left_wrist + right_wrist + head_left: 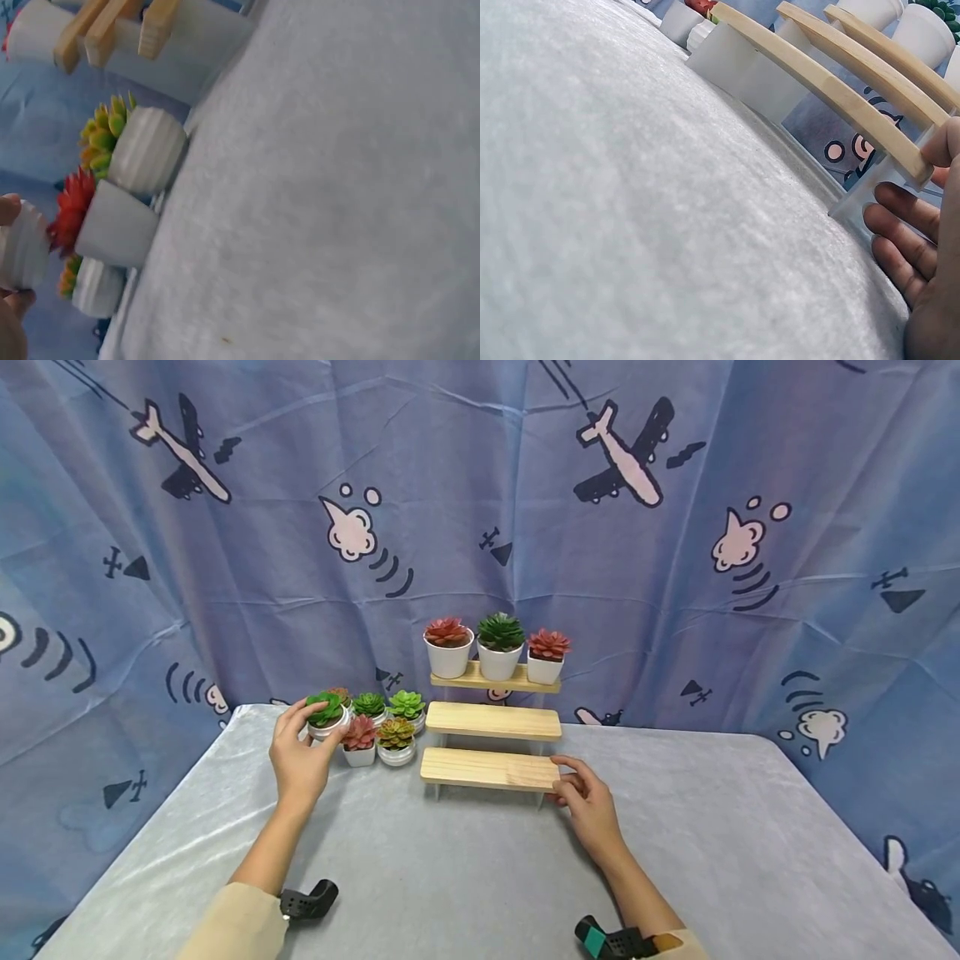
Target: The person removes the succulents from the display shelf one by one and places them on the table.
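Observation:
My left hand (303,763) holds a small potted succulent (327,712), green in a white ribbed pot, between thumb and fingers. In the left wrist view that white pot (22,247) is raised off the cloth. My right hand (589,802) grips the right end of the lowest board of a three-step wooden display stand (487,768). The right wrist view has its fingers (904,232) beside the stand's clear side support. On the top step stand a red succulent (448,647), a dark green succulent (500,647) and another red succulent (548,656), all in white pots.
Left of the stand, several potted succulents sit close together, among them a red one (360,741), a yellow-green one (396,741) and a bright green one (407,706). Pale cloth covers the table (450,877). A blue patterned curtain (465,485) hangs behind.

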Demonstrator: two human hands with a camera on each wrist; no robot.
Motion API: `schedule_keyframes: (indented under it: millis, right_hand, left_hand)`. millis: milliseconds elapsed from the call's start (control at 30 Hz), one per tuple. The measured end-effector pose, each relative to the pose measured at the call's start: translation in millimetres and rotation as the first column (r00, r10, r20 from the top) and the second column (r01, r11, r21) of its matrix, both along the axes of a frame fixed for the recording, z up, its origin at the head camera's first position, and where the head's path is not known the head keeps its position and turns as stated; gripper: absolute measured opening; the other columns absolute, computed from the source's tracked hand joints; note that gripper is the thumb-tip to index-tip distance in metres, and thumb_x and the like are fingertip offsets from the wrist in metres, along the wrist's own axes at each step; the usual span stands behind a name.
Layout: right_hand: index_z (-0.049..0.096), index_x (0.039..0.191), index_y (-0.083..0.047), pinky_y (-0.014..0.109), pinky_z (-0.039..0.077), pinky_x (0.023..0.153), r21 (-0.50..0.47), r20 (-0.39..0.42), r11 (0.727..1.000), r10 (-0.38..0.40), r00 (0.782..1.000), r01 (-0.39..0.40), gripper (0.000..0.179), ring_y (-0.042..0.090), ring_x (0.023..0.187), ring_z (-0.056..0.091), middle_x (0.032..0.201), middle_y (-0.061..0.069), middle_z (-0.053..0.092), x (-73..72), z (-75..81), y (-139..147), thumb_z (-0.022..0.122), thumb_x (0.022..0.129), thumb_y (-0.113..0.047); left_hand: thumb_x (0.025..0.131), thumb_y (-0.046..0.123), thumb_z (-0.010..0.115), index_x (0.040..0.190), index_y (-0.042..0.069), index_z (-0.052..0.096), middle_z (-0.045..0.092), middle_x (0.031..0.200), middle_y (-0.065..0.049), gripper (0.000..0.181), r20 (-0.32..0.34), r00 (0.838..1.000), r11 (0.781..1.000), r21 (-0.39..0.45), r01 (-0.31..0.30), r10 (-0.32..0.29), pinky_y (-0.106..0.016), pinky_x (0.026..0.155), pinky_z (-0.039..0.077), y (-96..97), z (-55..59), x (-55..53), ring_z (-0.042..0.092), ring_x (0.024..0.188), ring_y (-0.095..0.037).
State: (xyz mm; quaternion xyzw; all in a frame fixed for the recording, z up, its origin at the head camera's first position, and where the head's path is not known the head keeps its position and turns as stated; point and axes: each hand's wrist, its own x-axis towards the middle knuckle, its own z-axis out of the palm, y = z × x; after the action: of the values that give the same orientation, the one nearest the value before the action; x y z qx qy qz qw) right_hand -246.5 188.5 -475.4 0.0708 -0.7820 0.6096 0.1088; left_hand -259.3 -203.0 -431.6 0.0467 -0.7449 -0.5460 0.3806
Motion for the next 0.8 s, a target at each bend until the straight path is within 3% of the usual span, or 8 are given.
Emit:
schedule_keyframes:
  millis: [400, 600, 800]
  right_hand:
    - [0.063, 0.129, -0.002, 0.021, 0.056, 0.069, -0.007, 0.0, 1.0, 0.006, 1.0, -0.006, 0.035, 0.008, 0.073, 0.07, 0.096, 0.023, 0.073, -1.4, 0.1, -1, 0.056, 0.095, 0.004]
    - [0.064, 0.129, -0.003, 0.021, 0.056, 0.07, -0.002, 0.006, 1.0, -0.003, 1.0, 0.003, 0.035, 0.008, 0.073, 0.07, 0.097, 0.024, 0.073, -1.6, -0.2, -1, 0.056, 0.095, 0.004]
    - [0.064, 0.129, -0.003, 0.02, 0.056, 0.07, 0.0, 0.008, 1.0, -0.005, 1.0, 0.005, 0.035, 0.007, 0.074, 0.07, 0.098, 0.024, 0.073, -1.4, 0.1, 0, 0.056, 0.095, 0.003]
  left_hand:
    - [0.079, 0.001, 0.084, 0.12, 0.0, 0.071, 0.055, 0.142, -0.017, 0.043, -0.007, 0.997, 0.995, 0.058, -0.075, 0.075, -0.053, 0.106, 0.051, -11.8, -7.4, -2.2, 0.054, 0.129, -0.029]
    - [0.079, 0.001, 0.083, 0.121, 0.0, 0.07, 0.058, 0.138, -0.018, 0.044, 0.054, 0.99, 0.987, 0.086, -0.133, 0.129, -0.051, 0.11, 0.05, -20.3, -15.1, -6.4, 0.055, 0.127, -0.029]
    - [0.079, 0.001, 0.083, 0.123, 0.0, 0.069, 0.059, 0.137, -0.023, 0.046, 0.148, 0.981, 0.987, 0.087, -0.136, 0.123, -0.051, 0.111, 0.048, -23.5, -22.6, -10.4, 0.057, 0.126, -0.042]
